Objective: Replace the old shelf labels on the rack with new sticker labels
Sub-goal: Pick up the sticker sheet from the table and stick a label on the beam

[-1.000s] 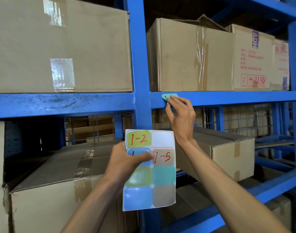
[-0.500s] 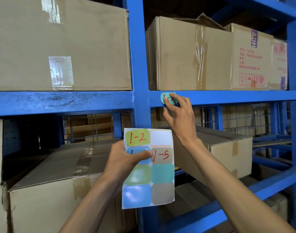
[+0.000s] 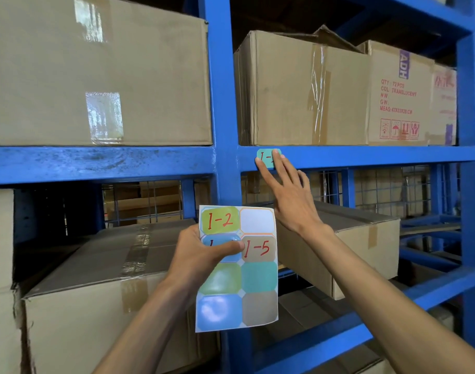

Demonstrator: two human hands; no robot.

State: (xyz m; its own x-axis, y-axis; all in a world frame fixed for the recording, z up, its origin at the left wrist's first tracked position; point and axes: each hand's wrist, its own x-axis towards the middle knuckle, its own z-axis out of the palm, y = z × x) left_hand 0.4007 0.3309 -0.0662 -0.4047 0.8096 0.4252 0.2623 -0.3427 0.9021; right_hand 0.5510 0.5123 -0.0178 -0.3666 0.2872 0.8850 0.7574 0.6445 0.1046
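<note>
A teal sticker label (image 3: 266, 157) with red writing lies flat on the blue shelf beam (image 3: 366, 156), just right of the upright post. My right hand (image 3: 290, 197) reaches up with straight fingers and presses on the label's right and lower edges, hiding part of the writing. My left hand (image 3: 204, 255) holds a sticker sheet (image 3: 237, 287) upright below, thumb across a blue sticker. The sheet shows stickers marked 1-2 and 1-5, one empty white slot and several blank coloured stickers.
The blue upright post (image 3: 221, 103) splits the rack. Large cardboard boxes (image 3: 301, 90) fill the upper shelf on both sides. More taped boxes (image 3: 101, 279) sit on the lower level, with wire mesh behind. A lower blue beam (image 3: 392, 306) runs diagonally under my right forearm.
The teal label went from half-stuck and curled to flat on the beam. My right hand's fingers straightened and slid over it. The sheet in my left hand stayed put.
</note>
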